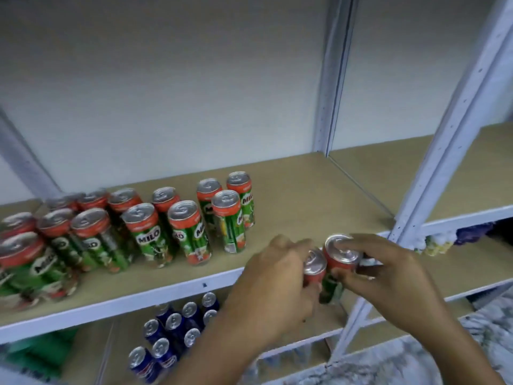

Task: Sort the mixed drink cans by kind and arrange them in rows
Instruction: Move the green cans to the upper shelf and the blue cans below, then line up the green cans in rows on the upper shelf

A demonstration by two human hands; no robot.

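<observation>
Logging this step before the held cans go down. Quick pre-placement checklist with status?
1. Left hand grip on its Milo can: ok, fingers wrapped round it.
2. Right hand grip on second Milo can: ok, pinched at the rim.
3. Kinds match the Milo rows: ok.
4. Free space on upper shelf right of the rows: ok.
5. Rows tidy: not ok, spacing uneven.
6. Pepsi cans kept separate, lower shelf: ok.

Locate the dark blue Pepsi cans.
In the head view, the dark blue Pepsi cans stand clustered on the lower shelf, bottom centre, beneath the green Milo cans.
</observation>
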